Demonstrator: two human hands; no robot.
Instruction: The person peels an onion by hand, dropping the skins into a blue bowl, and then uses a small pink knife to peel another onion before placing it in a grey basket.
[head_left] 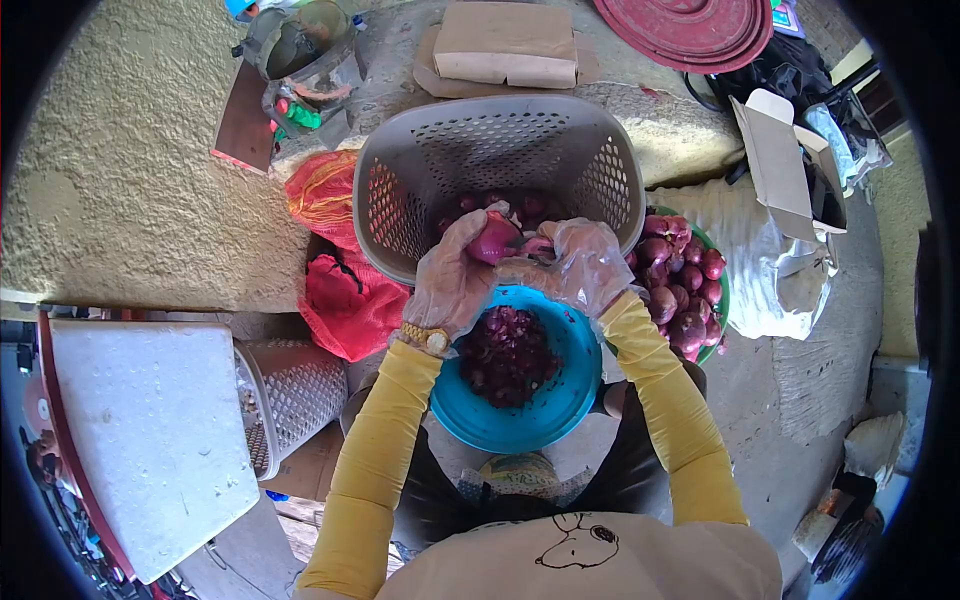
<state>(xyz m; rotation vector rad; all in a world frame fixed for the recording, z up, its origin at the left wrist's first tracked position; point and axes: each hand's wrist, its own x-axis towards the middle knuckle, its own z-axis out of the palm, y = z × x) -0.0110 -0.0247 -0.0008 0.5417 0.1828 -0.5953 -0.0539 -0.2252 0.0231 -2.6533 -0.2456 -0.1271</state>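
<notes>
L hand, gloved, wraps the red onion, fingers closed on it, wrist bent in. Onion sits over the blue bowl, prob so skins drop w/ the peelings there. R hand pinched at the onion's side; blade not visible. Grey basket behind, green bowl of onions to the right.

Gloved left hand, right hand together

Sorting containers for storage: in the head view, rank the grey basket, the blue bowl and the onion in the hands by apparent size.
1. grey basket, largest.
2. blue bowl, though it sits nearer the camera.
3. onion, smallest, held in the left hand and right hand.
</notes>
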